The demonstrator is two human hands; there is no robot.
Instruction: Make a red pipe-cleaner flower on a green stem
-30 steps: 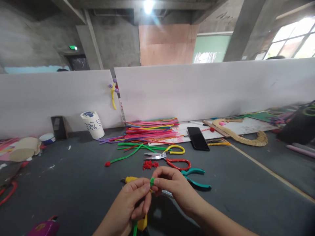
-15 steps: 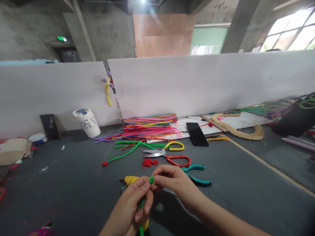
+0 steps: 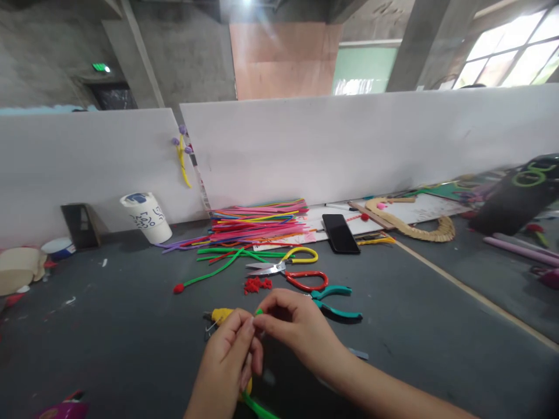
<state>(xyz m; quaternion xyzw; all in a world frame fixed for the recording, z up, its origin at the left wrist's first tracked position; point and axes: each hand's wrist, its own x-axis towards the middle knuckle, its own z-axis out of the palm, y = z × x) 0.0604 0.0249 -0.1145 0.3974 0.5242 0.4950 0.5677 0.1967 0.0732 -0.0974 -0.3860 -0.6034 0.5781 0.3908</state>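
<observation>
From here, left hand [image 3: 225, 358] and right hand [image 3: 301, 329] both have a pinching grip on a green bit [image 3: 259, 312], probably for control, scissors [image 3: 280, 267] handy just beyond.

The dark grey table [image 3: 131, 331] bears scissors [image 3: 279, 267], teal-handled pliers [image 3: 338, 312] and red scraps [image 3: 257, 285]; a white cup [image 3: 152, 224] stands farther back.

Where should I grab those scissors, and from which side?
Probably by the handles, from the right: the scissors lie flat with the yellow loop and red loop rightward, parted blades leftward. Mind the teal pliers, whose handles sit close to the red loop.
</observation>
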